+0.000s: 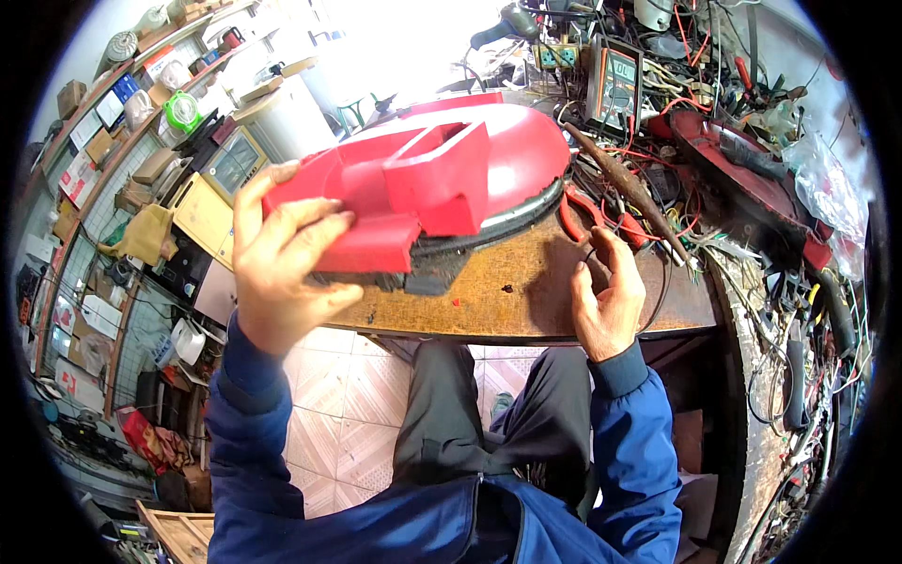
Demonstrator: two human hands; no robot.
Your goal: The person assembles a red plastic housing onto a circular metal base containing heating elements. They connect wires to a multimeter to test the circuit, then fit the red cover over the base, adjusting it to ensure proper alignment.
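A glossy red plastic appliance housing [521,155], rounded at one end with a boxy hollow part and a dark rim beneath, is tilted up over the wooden bench [507,291]. My left hand [287,254] grips its left end, thumb below and fingers over the red edge. To the right, my right hand [609,301] is low over the bench front, its fingers curled and thumb close to the forefinger. Something thin and dark shows at those fingertips, too small to name. Just beyond them lie red-handled pliers [578,214]. A black cord [665,296] runs beside this hand.
At the back right stands a multimeter [617,85] amid tangled wires. A brown tapered rod [628,180] lies beside the pliers. Farther right are a dark red pan-shaped part [733,174] and a clear plastic bag [827,193]. Crowded shelves [103,179] line the left.
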